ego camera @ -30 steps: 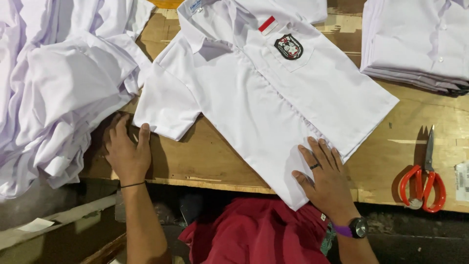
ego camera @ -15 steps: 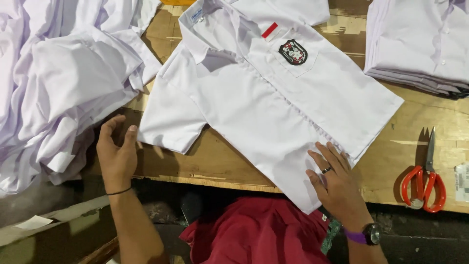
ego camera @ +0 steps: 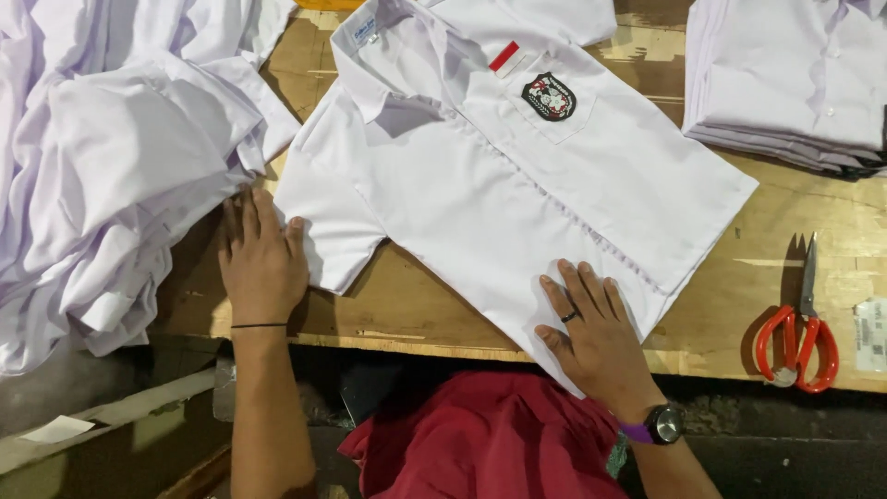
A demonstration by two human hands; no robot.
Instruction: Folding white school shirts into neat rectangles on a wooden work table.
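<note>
A white short-sleeved shirt (ego camera: 480, 185) lies front up and slanted on the wooden table (ego camera: 416, 310), with a dark chest badge and a small red strip on its pocket. My left hand (ego camera: 261, 263) lies flat on the table, fingers together, its edge touching the shirt's short sleeve. My right hand (ego camera: 596, 334) presses flat on the shirt's lower hem near the table's front edge, fingers spread. It wears a ring and a wristwatch.
A loose heap of white shirts (ego camera: 102, 176) fills the left side. A neat stack of folded white shirts (ego camera: 795, 83) sits at the back right. Red-handled scissors (ego camera: 802, 333) lie at the right front edge. Red cloth (ego camera: 480, 444) shows below the table.
My left hand has slid right across the table until it touches the sleeve. My right hand stays pressed on the hem. The view has shifted slightly.
</note>
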